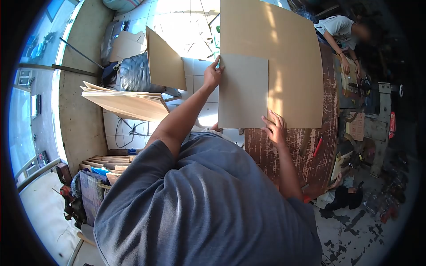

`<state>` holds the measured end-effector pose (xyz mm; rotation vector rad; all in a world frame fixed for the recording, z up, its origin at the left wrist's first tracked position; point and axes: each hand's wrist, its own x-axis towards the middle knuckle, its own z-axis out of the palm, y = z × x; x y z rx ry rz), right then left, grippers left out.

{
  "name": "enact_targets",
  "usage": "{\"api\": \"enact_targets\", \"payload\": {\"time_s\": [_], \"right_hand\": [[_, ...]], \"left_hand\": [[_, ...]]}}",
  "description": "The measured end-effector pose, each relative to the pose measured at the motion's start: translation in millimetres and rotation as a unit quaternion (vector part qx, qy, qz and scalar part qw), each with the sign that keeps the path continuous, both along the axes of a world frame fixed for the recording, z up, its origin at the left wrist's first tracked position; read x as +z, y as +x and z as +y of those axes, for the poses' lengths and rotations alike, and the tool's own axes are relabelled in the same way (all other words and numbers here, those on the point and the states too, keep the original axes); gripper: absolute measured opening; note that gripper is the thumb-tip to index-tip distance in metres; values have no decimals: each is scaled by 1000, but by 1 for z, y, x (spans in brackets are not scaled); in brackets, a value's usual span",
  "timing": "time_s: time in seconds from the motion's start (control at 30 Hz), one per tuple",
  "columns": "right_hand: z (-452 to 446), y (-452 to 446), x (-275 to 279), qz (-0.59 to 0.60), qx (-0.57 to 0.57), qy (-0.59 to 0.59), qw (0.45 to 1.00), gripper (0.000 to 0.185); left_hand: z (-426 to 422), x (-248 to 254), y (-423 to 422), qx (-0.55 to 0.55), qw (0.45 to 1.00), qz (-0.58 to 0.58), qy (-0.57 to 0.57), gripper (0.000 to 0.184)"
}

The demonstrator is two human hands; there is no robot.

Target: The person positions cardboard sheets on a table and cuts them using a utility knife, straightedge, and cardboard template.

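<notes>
A grey rectangular board (243,93) lies on the lower left part of a larger brown sheet (295,66), their left and bottom edges roughly in line. Both rest over a worn reddish-brown table (284,150). At the left edge of the grey board, my left hand (213,74) grips it with fingers closed around the edge, level with its upper part. My right hand (275,127) has its fingers spread at the board's lower right corner, touching the brown sheet.
Left of the table stand a folded brown sheet (166,66) and a stack of boards (128,104). A red pen (317,146) lies on the table at right. One person (339,33) works at the upper right, another (339,198) at the lower right.
</notes>
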<state>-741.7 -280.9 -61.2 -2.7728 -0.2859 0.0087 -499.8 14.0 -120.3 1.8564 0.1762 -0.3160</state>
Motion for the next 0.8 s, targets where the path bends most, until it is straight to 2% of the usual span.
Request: {"api": "enact_targets", "payload": {"time_s": [0.2,0.27,0.4,0.47,0.6,0.67,0.73,0.77,0.8], "right_hand": [[0,-1,0,-9,-6,-13,1000,52],[-1,-2,0,-13,-8,-18,1000,51],[-4,-4,1,-13,3,-21,1000,50],[-6,-4,-2,-13,-12,-20,1000,48],[-10,-8,-6,-26,-11,-25,999,48],[-11,-9,-5,-17,-1,-12,1000,47],[-11,-10,-4,-23,-9,-11,1000,47],[-11,-11,-4,-24,-10,-12,1000,47],[-9,-11,-4,-26,-10,-11,1000,47]], "left_hand": [[-1,-27,3,-1,999,2,-48,55],[-3,-42,8,12,993,8,-117,55],[-1,-21,5,-3,991,35,-125,56],[-1,-15,5,-14,997,28,-74,56],[-2,-23,5,-3,987,27,-157,56],[-4,-22,5,-12,988,25,-152,57],[-3,-7,1,-11,998,23,-56,59],[-1,-15,3,-17,999,21,-18,62],[-1,-14,-1,-21,999,21,-10,62]]}}
